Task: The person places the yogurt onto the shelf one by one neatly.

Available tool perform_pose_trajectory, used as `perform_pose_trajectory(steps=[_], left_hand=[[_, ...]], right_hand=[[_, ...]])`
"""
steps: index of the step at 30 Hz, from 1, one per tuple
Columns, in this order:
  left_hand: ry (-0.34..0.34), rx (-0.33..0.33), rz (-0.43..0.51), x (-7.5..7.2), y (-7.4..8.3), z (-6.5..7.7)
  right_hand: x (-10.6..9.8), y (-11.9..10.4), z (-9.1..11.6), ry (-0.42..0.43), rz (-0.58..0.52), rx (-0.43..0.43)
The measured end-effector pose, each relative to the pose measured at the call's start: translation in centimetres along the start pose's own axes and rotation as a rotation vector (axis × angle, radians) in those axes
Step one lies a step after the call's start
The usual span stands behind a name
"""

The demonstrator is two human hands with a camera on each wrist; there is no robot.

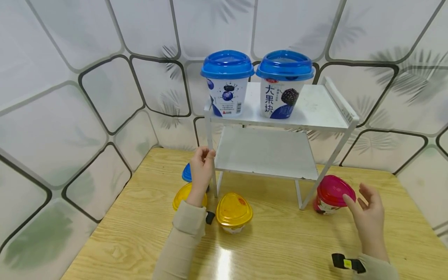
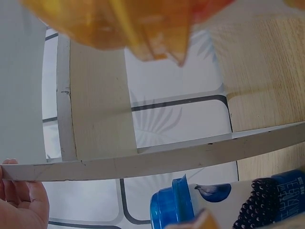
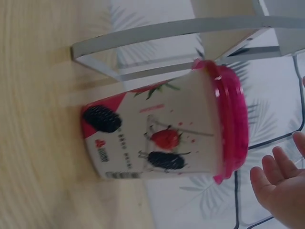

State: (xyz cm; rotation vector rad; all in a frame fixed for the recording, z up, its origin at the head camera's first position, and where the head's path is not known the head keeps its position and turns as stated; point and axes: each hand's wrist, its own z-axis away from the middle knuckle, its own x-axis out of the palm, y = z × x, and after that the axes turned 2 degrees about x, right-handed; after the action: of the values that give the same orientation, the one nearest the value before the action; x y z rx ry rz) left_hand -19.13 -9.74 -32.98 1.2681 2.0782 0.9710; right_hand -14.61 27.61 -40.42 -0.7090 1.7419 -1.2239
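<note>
- The right hand [image 1: 369,212] is at the pink-lidded cup [image 1: 335,190], its fingers loosely bent and spread, with nothing held; its thumb overlaps the lid's edge in the head view, and whether it touches cannot be told
- That cup stands upright on the counter [image 1: 280,249], just beside the right front leg [image 1: 327,167] of the white rack [image 1: 266,151], so the side away from the leg looks the easier one to approach
- Best to set the thumb and fingers on opposite sides of the cup's printed wall, below the lid's rim, since a hold on the lid alone might pull it loose
- The wall narrows towards the base, so a hold close under the rim should slip less; a gentle squeeze is wiser, as the wall may give
- The left hand [image 1: 202,167] has its fingers curled round the left front leg [image 1: 210,136] of the rack; a steady, light hold suits, because a tug could rock the left blue-lidded cup [image 1: 227,83] and the right blue-lidded cup [image 1: 285,83] on the top shelf
- Keep the left forearm high, as the front yellow-lidded cup [image 1: 234,210] and the rear yellow-lidded cup [image 1: 182,195] stand close to it
- Clear the right leg before turning or lifting the pink-lidded cup, so its rim does not catch
</note>
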Motion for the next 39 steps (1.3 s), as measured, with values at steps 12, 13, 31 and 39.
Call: perform_pose_trajectory(steps=[12,13,31,39], left_hand=[[-0.003,-0.004,-0.005,-0.1,0.1,0.1],[-0.004,-0.007,-0.006,-0.1,0.1,0.1],[-0.018,0.043,-0.011,0.4,-4.0,-0.1],[-0.022,0.046,-0.009,0.3,-4.1,-0.1]], right_hand=[[-0.8,11.8,-4.9,-0.207,-0.417,-0.014],[-0.8,11.8,-4.7,-0.219,-0.427,-0.005],[-0.1,8.3,-1.8,-0.553,-0.479,-0.052],[0.4,8.9,-2.5,-0.607,-0.455,-0.091]])
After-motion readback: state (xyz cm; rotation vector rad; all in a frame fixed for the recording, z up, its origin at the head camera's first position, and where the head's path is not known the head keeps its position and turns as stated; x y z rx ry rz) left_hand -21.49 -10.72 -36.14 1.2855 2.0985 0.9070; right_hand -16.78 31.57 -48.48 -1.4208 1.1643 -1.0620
